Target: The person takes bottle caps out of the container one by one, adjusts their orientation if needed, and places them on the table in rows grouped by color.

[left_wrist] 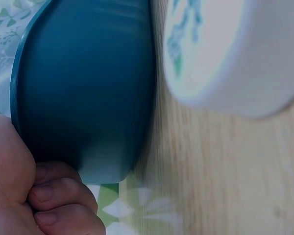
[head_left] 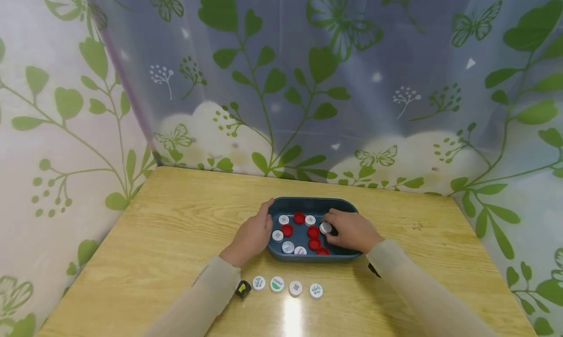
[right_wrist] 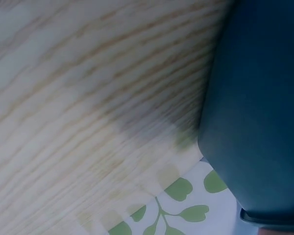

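Note:
A dark blue oblong tray stands on the table, holding several red and white bottle caps. My left hand grips the tray's left end; in the left wrist view its thumb and curled fingers are at the tray's edge. Inside the right part of the tray, my right hand pinches a white bottle cap. Red caps lie just left of it. In the right wrist view the tray's outer wall hides most of that hand.
In front of the tray, a row of several white printed caps lies on the wooden table. One white cap looms close in the left wrist view. A leaf-patterned curtain stands behind the table and along its sides.

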Demonstrator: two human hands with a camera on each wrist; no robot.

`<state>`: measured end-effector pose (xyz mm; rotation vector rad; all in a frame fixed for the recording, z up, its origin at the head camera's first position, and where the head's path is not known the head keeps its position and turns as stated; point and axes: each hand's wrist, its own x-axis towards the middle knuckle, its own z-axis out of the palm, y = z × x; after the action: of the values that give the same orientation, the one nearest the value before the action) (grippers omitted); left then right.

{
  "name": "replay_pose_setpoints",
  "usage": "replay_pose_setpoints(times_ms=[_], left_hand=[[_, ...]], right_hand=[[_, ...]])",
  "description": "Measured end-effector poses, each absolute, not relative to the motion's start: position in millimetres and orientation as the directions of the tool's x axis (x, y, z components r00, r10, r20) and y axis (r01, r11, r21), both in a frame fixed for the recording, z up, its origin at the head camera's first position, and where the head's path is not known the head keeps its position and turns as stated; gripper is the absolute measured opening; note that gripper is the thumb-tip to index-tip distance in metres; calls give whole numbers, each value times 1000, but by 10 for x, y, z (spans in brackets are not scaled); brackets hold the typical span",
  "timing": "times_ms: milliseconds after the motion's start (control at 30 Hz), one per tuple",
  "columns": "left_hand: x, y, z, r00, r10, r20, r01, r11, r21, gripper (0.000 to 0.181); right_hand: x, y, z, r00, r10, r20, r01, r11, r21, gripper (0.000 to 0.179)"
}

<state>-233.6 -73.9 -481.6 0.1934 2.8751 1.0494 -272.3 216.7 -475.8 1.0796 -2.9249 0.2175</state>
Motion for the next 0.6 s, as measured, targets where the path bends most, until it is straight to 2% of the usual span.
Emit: replay_pose_setpoints(times_ms=[233, 600], left_hand=[[-2324, -740, -4803, -990, 143, -15, 98, 750, 654, 53], [-2324, -742, -4799, -990, 139, -15, 93, 739, 667, 52]], right_hand=[[-2700, 2162, -4753, -778, -626, 57, -625, 762, -168, 22], [-2712, 2160, -4757, -779, -625, 52, -623, 762, -178, 17]])
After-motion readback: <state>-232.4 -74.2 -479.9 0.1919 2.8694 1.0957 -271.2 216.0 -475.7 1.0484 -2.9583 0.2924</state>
